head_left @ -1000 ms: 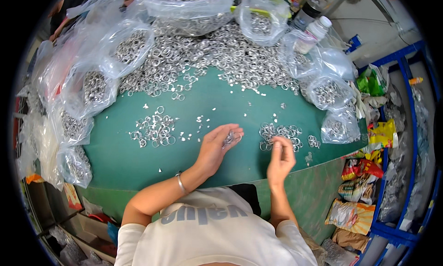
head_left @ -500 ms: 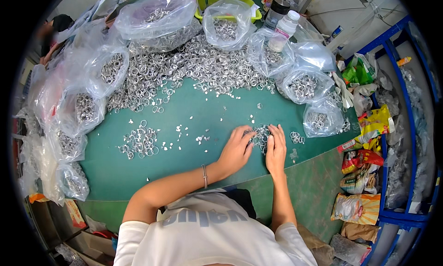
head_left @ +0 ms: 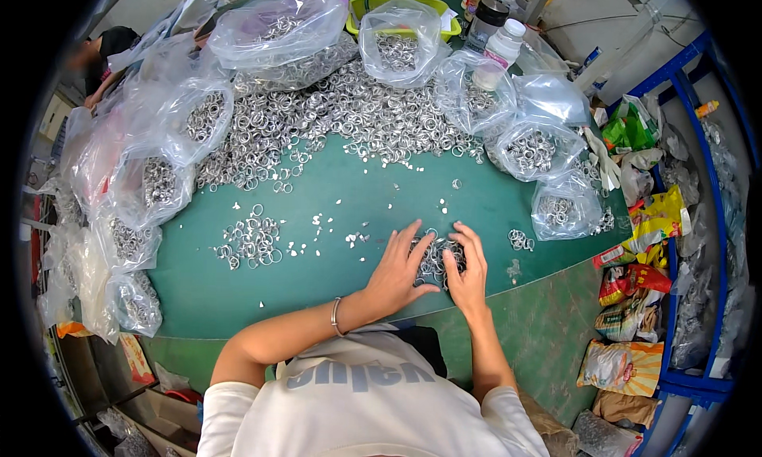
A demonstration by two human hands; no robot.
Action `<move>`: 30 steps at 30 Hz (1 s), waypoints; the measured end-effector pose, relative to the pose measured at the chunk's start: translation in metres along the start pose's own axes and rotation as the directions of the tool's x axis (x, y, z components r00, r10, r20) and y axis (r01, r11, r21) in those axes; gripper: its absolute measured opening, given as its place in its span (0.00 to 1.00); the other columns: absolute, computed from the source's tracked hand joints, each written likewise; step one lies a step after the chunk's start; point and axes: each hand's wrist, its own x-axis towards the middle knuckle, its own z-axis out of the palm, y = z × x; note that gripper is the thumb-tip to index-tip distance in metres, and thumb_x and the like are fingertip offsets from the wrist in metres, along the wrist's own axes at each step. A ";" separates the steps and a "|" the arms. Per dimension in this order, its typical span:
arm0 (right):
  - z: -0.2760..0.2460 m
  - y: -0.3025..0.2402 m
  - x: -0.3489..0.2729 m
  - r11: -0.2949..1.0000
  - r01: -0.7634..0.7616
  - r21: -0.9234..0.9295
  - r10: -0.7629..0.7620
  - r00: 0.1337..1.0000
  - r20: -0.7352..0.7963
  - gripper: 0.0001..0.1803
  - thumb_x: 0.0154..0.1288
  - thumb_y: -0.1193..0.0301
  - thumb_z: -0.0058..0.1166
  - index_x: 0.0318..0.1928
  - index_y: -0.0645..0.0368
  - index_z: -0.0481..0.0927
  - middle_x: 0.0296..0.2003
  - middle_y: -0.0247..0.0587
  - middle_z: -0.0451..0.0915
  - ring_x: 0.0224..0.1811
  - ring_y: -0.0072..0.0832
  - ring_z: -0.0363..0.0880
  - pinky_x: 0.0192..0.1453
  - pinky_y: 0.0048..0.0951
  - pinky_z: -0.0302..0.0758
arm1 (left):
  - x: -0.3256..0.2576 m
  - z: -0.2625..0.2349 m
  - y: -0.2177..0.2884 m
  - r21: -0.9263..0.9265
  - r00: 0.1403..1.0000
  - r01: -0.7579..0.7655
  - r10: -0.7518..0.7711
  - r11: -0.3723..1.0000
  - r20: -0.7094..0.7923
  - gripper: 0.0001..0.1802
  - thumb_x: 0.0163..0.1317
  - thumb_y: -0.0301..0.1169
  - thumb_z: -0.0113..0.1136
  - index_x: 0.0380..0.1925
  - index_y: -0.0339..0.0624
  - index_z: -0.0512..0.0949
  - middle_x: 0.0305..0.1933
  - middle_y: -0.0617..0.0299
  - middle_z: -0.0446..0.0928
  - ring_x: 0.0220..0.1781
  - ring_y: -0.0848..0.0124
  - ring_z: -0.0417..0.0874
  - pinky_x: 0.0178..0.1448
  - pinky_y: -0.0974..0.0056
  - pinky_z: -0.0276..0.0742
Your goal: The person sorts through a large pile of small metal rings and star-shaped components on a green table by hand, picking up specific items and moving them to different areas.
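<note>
Left hand (head_left: 394,276): one, fingers spread wide, thumb apart, set against the left side of the ring pile.
Right hand (head_left: 468,278): one, fingers loosely curved and parted from the thumb, at the pile's right side.
Ring pile (head_left: 432,260): one, between both hands, toward the near edge of the counter (head_left: 190,294); too tangled for me to count the rings.
Bracelet (head_left: 336,317): one, on the left wrist.
Small cluster (head_left: 521,240): one, right of the right hand.
Loose patch (head_left: 250,241): one, toward the left edge.
Big heap (head_left: 341,100): one, along the far edge.
Ring bags (head_left: 560,211): nine I can make out; four left, two far, three right.
White bottle (head_left: 502,48): one, by the far right corner.
</note>
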 end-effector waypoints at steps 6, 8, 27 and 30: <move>0.001 0.006 -0.001 0.989 0.096 -0.116 -0.083 0.991 0.109 0.22 0.62 0.68 0.51 0.54 0.67 0.70 0.54 0.56 0.71 0.61 0.48 0.67 0.63 0.41 0.64 | 0.013 0.001 -0.007 0.081 0.992 -0.107 0.101 0.991 0.070 0.50 0.37 0.38 0.74 0.61 0.37 0.59 0.63 0.43 0.57 0.64 0.45 0.59 0.67 0.44 0.56; 0.007 0.001 -0.002 1.000 0.023 0.011 -0.023 0.999 0.022 0.18 0.65 0.69 0.47 0.52 0.68 0.71 0.51 0.56 0.73 0.55 0.48 0.72 0.59 0.39 0.67 | 0.013 0.005 -0.014 0.009 0.990 -0.114 0.113 0.993 0.080 0.48 0.39 0.37 0.73 0.60 0.37 0.60 0.62 0.44 0.59 0.64 0.46 0.60 0.67 0.47 0.57; 0.058 -0.010 0.002 0.793 -0.188 0.580 0.424 0.853 -0.304 0.20 0.73 0.68 0.33 0.41 0.70 0.77 0.41 0.43 0.78 0.44 0.26 0.74 0.50 0.28 0.71 | 0.029 0.037 0.014 -0.491 0.870 0.122 -0.331 0.863 -0.366 0.18 0.58 0.24 0.53 0.50 0.33 0.71 0.52 0.46 0.70 0.54 0.54 0.72 0.58 0.59 0.67; 0.063 -0.009 0.003 0.783 -0.139 0.606 0.398 0.861 -0.318 0.20 0.73 0.66 0.35 0.41 0.70 0.77 0.41 0.42 0.78 0.44 0.25 0.74 0.51 0.27 0.70 | 0.030 0.037 0.012 -0.536 0.841 0.089 -0.351 0.840 -0.411 0.18 0.58 0.22 0.54 0.49 0.33 0.73 0.50 0.50 0.73 0.51 0.62 0.75 0.56 0.63 0.69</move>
